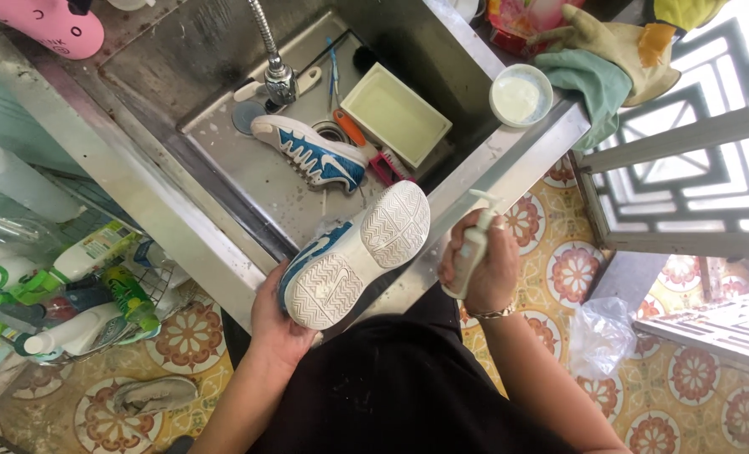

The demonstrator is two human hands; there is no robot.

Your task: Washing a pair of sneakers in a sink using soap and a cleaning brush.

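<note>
Ribbed-sole sneaker (353,256) (perhaps wet), pump bottle (469,252)

Household wash area with patterned floor tiles.
Stainless-steel sink (223,168) with flexible faucet (272,59), wire rack of detergent bottles (97,286), rubber gloves (618,46) on the counter edge, floral floor tiles (694,395), white window grille (711,143).

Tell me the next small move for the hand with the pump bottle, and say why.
Probably bring the right hand with its white pump bottle over the upturned sole and press the pump. The left hand holds the blue-and-white shoe sole-up at the edge of the sink, and the bottle's nozzle sits just beside the sole, not yet over it.
</note>
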